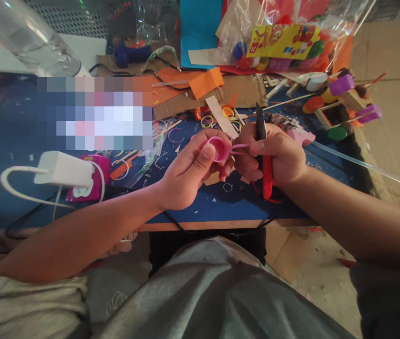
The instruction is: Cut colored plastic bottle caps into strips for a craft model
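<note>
Between the thumb and fingers of my left hand (198,162) is a pink bottle cap (220,147), its hollow side facing me. A thin pink plastic strip (239,149) runs from the cap's edge to my right hand (275,153), whose thumb and forefinger pinch its far end. That same hand also grips a utility knife with a red handle (267,176); its dark upper end (260,123) points up and away. Both hands are close together above the blue tabletop. Loose coloured plastic rings (207,121) and paper scraps lie just beyond them.
A white charger (63,170) is plugged into a pink socket block (106,170) on the left. At the back lie a cardboard strip (178,106) and a clear bag of coloured caps (284,47). A small stick-and-cap model (337,110) stands right. A clear bottle (37,42) leans in from upper left.
</note>
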Demonstrator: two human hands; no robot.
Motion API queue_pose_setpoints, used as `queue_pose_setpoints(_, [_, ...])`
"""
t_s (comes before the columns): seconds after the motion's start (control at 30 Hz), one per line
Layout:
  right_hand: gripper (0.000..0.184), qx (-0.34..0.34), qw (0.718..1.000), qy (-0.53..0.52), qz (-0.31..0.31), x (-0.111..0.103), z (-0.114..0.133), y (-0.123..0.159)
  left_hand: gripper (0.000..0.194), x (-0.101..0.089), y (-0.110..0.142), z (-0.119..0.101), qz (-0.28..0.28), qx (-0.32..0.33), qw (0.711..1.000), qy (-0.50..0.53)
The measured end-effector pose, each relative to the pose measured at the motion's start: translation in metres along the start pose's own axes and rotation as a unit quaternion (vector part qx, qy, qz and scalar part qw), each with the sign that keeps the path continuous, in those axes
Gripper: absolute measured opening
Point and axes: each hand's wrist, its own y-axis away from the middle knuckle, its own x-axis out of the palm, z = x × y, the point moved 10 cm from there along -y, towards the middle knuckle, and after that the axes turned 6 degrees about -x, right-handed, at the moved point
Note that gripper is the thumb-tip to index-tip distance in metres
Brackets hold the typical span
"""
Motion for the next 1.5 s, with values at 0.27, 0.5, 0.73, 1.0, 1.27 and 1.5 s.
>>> queue_pose_setpoints(0.27, [0.045, 0.016, 1.000, -0.014, 0.023, 0.006, -0.001, 0.002, 0.045, 0.012, 0.001, -0.005, 0.062, 0.009, 0.998, 0.016])
queue_pose_setpoints(0.5, [0.040, 0.017, 0.994, -0.069, 0.081, 0.019, -0.001, 0.005, 0.050, 0.020, 0.003, -0.003, 0.107, -0.031, 0.994, 0.010])
queue_pose_setpoints(0.73, [0.027, -0.006, 0.998, -0.052, 0.047, 0.010, 0.007, 0.002, 0.053, -0.010, -0.002, -0.006, 0.006, -0.011, 0.999, -0.044])
queue_pose_setpoints(1.0, [0.042, -0.028, 0.997, -0.011, -0.067, -0.006, 0.006, 0.002, 0.051, -0.037, 0.000, -0.010, -0.094, 0.044, 0.992, -0.076])
queue_pose_setpoints(1.27, [0.030, 0.007, 1.000, -0.022, -0.009, 0.001, -0.004, -0.001, 0.052, -0.044, -0.004, -0.014, -0.104, 0.107, 0.984, -0.094])
queue_pose_setpoints(1.5, [0.040, 0.054, 0.998, 0.007, 0.041, 0.013, -0.012, 0.008, 0.055, -0.049, -0.004, -0.014, -0.113, 0.143, 0.977, -0.113])
